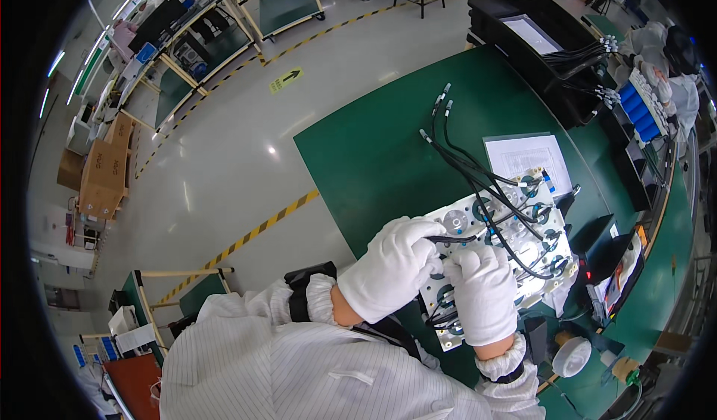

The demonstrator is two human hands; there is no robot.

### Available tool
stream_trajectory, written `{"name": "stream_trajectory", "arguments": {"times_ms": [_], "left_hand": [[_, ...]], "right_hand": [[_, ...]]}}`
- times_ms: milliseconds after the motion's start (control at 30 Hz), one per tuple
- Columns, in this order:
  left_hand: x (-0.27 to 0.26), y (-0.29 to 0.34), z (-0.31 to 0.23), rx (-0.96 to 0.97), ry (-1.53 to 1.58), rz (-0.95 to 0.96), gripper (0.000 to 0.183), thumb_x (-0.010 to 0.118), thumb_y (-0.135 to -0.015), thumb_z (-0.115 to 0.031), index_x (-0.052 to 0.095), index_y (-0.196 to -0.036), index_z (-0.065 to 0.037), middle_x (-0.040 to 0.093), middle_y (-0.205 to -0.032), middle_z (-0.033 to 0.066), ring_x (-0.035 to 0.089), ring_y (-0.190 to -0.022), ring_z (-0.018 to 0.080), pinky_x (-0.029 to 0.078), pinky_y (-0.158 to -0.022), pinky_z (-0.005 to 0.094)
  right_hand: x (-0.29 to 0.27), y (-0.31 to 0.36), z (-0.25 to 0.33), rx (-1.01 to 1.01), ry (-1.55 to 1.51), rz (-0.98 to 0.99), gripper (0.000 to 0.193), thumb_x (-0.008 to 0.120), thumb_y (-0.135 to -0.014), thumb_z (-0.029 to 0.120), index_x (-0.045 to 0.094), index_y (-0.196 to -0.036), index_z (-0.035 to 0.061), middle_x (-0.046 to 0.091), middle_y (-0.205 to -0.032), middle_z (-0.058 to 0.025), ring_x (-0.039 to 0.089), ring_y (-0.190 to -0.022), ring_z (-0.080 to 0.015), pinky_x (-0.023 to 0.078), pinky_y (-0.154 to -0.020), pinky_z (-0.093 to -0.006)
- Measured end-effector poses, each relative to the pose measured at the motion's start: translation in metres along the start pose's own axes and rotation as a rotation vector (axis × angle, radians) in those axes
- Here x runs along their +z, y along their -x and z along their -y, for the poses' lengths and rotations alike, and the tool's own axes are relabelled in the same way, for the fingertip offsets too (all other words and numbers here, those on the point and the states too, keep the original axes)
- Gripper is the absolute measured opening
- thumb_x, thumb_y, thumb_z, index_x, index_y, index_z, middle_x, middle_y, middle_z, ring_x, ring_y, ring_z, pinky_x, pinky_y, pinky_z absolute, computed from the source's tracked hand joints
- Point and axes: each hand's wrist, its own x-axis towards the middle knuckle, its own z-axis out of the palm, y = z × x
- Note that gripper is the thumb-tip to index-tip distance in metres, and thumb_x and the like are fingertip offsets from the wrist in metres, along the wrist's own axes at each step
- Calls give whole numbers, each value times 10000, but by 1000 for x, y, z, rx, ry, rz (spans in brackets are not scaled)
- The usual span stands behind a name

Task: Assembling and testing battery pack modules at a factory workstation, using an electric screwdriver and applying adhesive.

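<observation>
The left hand point(392, 270), fingers closed, pinches a black cable point(452, 238) over a metal plate point(527, 252) near the tabletop's point(388, 151) near edge; the right hand point(482, 293) curls alongside, its hold indeterminable.

Cardboard boxes point(103, 177), yellow floor sign point(286, 81)

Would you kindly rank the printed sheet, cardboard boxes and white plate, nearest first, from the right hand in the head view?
1. White plate: beneath the right hand.
2. Printed sheet: ahead, at the plate's far edge.
3. Cardboard boxes: far left, across the room.
</observation>
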Motion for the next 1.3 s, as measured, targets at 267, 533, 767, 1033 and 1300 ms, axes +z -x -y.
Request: {"name": "stream_trajectory", "arguments": {"times_ms": [267, 533, 767, 1033, 1300], "left_hand": [[-18, 0, -16, 62, -123, -110, 158, 727, -672, -148, 625, -743, -50, 592, -1072, 111, 602, -935, 297, 512, -771, 384], [-17, 14, -38, 158, -144, 296, 228, 741, -658, -257, 670, -762, -67, 489, -1291, 145, 435, -1230, 304, 333, -1018, 493], [-5, 15, -40, 192, -269, 254, 171, 693, -669, -176, 618, -686, -23, 484, -1305, 147, 457, -1207, 293, 377, -992, 435], [3, 10, -28, 186, -164, 201, 146, 680, -608, -109, 583, -650, -8, 518, -1272, 130, 512, -1119, 290, 434, -919, 389], [3, 5, -26, 141, -102, 95, 146, 714, -626, -112, 597, -673, -38, 569, -1175, 99, 541, -1056, 281, 470, -870, 371]], "right_hand": [[-8, 13, -12, -40, -224, -196, 215, 721, -732, 133, 592, -904, 124, 600, -837, -51, 583, -766, -267, 487, -642, -384], [-34, 30, -17, -43, -68, 63, 65, 682, -738, 187, 667, -778, 139, 590, -663, -19, 569, -723, -243, 455, -674, -371], [-33, 34, -22, -222, 128, 92, 147, 692, -712, 202, 602, -827, 180, 580, -780, 21, 567, -735, -176, 429, -640, -339], [-23, 32, -12, -214, 141, -37, 147, 651, -668, 138, 575, -792, 157, 544, -727, 20, 554, -705, -172, 418, -624, -331], [-15, 36, 1, -4, 104, -17, 226, 738, -687, 135, 541, -797, 126, 594, -798, -13, 558, -757, -222, 433, -676, -372]]}}
